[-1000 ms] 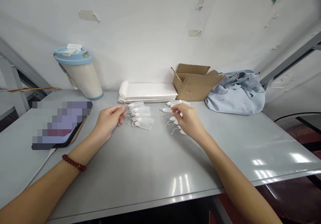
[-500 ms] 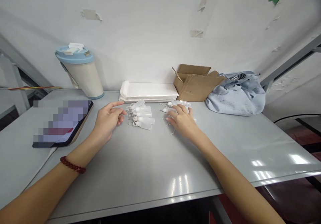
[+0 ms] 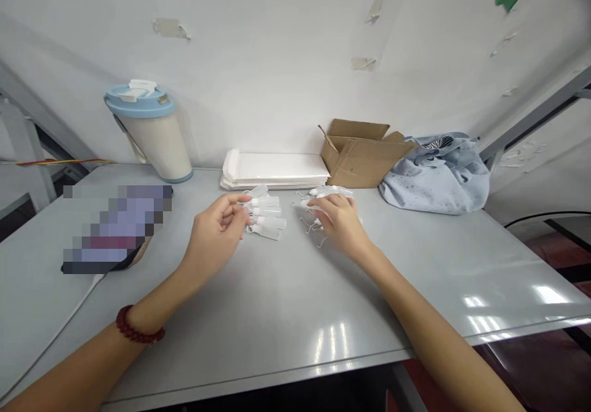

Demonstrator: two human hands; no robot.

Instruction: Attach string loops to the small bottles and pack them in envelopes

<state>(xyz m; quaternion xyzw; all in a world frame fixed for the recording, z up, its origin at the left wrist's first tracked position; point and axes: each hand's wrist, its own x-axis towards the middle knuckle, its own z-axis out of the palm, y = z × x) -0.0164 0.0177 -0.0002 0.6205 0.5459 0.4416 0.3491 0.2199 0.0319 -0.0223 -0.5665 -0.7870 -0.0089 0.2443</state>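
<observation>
Small translucent plastic bottles with white caps and thin loops lie in two groups on the grey table. At the left group [image 3: 270, 212], my left hand [image 3: 217, 230] is beside the capped ends. Its index finger and thumb stand apart at the loops, the other fingers curl inward, and nothing shows between them. Over the right group [image 3: 339, 190], my right hand [image 3: 344, 224] bends its fingers and thumb around a small plastic bottle [image 3: 302, 204], whose cap end pokes out to the left. The hand hides most of that bottle and part of those beneath.
Behind the bottles lies a stack of white envelopes [image 3: 279, 167], with an open cardboard box [image 3: 369, 162] and a light blue cloth bundle [image 3: 436, 178] to its right. On the left are a tumbler [image 3: 157, 135] and a phone [image 3: 115, 227] with a cable [image 3: 55, 335].
My left hand has moved right, up to the loops of the left bottles, and its fingers have curled more. My right hand's fingers have drawn together around a bottle.
</observation>
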